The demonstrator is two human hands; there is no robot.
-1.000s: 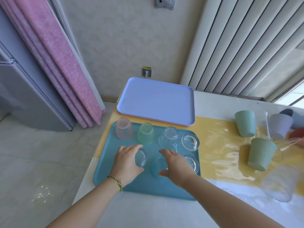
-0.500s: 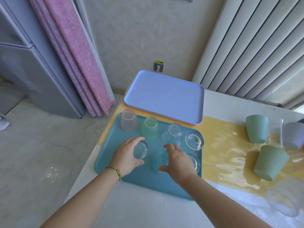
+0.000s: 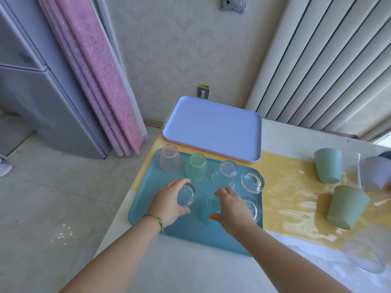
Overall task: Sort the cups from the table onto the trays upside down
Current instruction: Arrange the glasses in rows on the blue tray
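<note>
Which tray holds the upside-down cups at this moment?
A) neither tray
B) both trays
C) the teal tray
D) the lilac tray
C: every upturned cup stands on the teal tray, while the lilac tray behind it is bare.

pink curtain [image 3: 99, 81], grey fridge [image 3: 38, 92], wall socket [image 3: 203, 93]

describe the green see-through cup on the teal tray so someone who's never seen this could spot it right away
Find the teal tray at the near left of the table, in front of the lilac tray. Along its far edge stands a row of upturned cups; the green translucent cup is second from the left, between the pink cup and a faceted clear glass. It is the only green-tinted cup on that tray.
</note>
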